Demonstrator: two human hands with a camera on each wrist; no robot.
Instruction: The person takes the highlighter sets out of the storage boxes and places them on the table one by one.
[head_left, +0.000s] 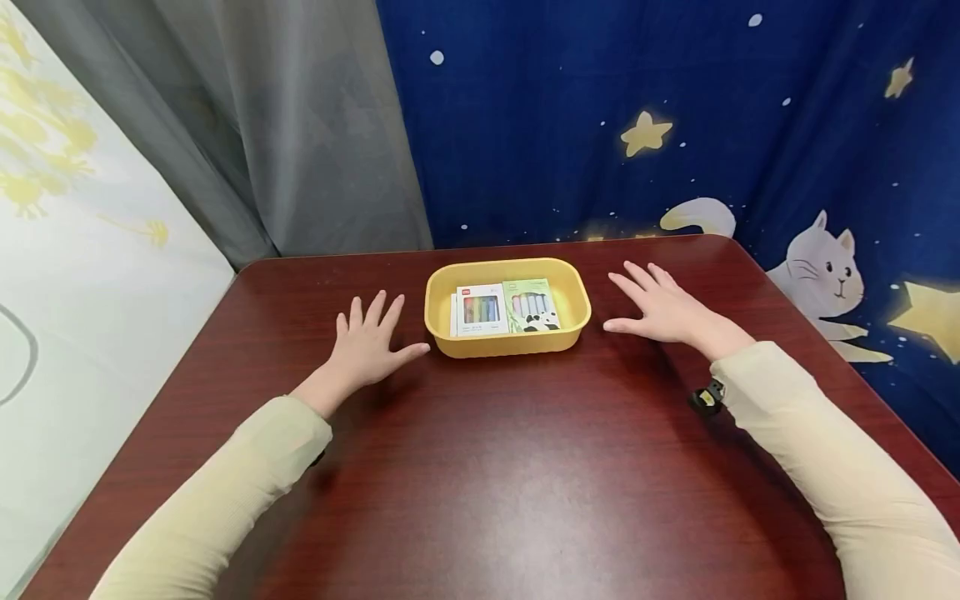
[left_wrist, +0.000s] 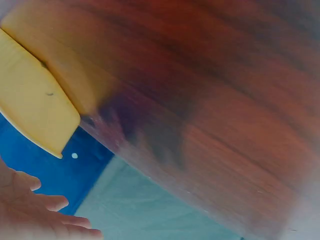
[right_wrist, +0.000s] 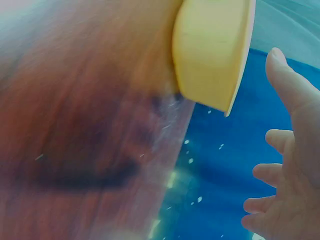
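A yellow plastic basket (head_left: 510,344) stands toward the far side of the table. Inside it lie a white box (head_left: 482,327) with a window showing coloured sticks and, beside it, a green box (head_left: 531,302) with a panda picture. To the basket's left is my left hand (head_left: 369,346), fingers spread, thumb close to the basket wall. My right hand (head_left: 660,307) is spread on the other side, a little apart from the basket. Neither holds anything. Both wrist views show the basket's outer wall (left_wrist: 37,90) near the fingers.
The dark red wooden table (head_left: 525,467) runs up to a grey curtain (head_left: 322,125) and a blue star-patterned curtain (head_left: 540,125) along its far edge. A white printed cloth (head_left: 90,275) hangs along the left edge. A small black device (head_left: 707,398) sits at my right wrist.
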